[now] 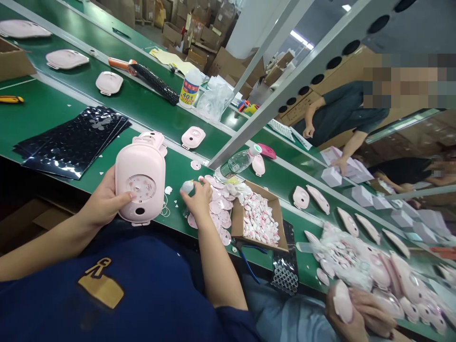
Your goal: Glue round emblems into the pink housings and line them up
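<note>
My left hand (pixel 103 199) grips a pale pink plastic housing (pixel 142 159) with rounded corners and hinge-like tabs. Its thumb lies on the printed round disc in the housing's recess, just above a black oval. To the right, my right hand (pixel 199 202) is closed on a small whitish squeeze bottle (pixel 187 187) above the table. Beneath and beside that hand spreads a pile of round pink discs (pixel 223 217). A thin white loop of string (pixel 165 209) lies between the two hands.
A cardboard box (pixel 284 223) of small white-pink parts stands right, with a water bottle (pixel 235 165) behind it. Black plastic sheets (pixel 71 142) lie left. A slanted metal post (pixel 245 130) rises ahead. At lower right, a co-worker's hands (pixel 370 308) hold a pink part.
</note>
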The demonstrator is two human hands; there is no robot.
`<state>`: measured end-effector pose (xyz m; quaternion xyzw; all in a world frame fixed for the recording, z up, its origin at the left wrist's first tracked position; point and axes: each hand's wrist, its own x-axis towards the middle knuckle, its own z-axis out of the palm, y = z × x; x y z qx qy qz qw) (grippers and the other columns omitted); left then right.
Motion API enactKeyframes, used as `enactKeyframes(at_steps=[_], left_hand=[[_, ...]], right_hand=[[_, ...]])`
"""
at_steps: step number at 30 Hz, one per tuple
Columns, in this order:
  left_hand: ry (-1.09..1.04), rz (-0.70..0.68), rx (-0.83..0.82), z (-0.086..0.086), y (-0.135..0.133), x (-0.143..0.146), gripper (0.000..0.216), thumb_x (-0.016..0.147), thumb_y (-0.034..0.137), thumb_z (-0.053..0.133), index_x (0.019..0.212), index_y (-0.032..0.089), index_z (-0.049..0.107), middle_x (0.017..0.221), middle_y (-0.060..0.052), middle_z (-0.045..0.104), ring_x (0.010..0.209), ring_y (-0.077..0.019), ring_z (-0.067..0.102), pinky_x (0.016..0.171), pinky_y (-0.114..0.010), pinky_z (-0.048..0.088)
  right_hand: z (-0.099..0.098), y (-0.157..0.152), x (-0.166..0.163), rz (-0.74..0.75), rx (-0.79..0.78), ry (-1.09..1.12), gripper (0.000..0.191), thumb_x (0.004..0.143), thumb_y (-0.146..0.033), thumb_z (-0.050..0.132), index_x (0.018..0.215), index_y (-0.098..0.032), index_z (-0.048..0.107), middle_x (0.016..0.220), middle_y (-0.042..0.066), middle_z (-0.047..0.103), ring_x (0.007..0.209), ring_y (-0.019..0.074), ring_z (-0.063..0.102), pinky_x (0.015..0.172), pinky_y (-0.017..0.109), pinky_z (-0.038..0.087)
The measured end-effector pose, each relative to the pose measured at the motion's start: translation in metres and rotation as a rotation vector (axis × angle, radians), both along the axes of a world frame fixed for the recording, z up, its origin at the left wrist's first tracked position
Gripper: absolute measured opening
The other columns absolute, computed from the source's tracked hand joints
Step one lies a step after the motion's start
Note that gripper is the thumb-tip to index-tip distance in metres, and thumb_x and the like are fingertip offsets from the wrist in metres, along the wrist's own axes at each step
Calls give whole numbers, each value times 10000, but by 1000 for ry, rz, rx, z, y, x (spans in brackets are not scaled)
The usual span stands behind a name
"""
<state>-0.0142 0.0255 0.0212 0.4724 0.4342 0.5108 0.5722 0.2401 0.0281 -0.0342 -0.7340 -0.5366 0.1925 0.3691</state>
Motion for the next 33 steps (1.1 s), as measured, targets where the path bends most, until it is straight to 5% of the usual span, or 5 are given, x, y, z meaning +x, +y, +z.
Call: enactKeyframes(at_steps=[3, 6, 11, 17, 33], left_hand=[[107, -28, -11, -4, -3, -7, 852, 766, 415, 814, 1490, 236, 403, 1413, -97, 579, 1281, -366, 547, 1057, -449, 508], [215, -94, 3, -6, -4, -9, 884, 790, 417, 767, 1524, 190, 330, 1469, -154, 536, 1316, -384, 535, 1111, -503, 461], [367, -222, 124, -19, -5, 6, 913, 794, 412, 701, 1536, 80, 287, 1461, -239, 525, 1312, -421, 543, 1105, -553, 452], [487, -247, 344, -32, -11, 16, 776, 846, 330, 657, 1531, 153, 338, 1406, -183, 589, 1240, -359, 621, 1054, -466, 512], [505, -40, 804, -30, -18, 20, 792, 862, 170, 622, 1567, 340, 302, 1230, -52, 713, 932, -224, 744, 820, -306, 607]], right_hand=[[9, -8, 5, 127, 109, 168, 445, 737, -468, 685, 1077, -209, 560, 1375, 165, 510, 1317, 330, 467, 1126, 570, 348], [22, -34, 8, 320, 178, 369, 554, 796, -668, 551, 1139, -236, 512, 1102, 101, 652, 963, 244, 655, 888, 451, 550], [35, -86, -8, 447, 226, 595, 669, 834, -747, 519, 1319, -301, 408, 856, 5, 625, 647, 166, 604, 588, 302, 538], [54, -122, -21, 294, 271, 99, 335, 805, -253, 676, 1129, -249, 594, 945, 21, 701, 799, 165, 694, 720, 265, 581], [78, -124, -27, 394, 312, -217, 269, 850, -215, 566, 1104, -171, 642, 857, 34, 768, 670, 151, 722, 640, 214, 585]])
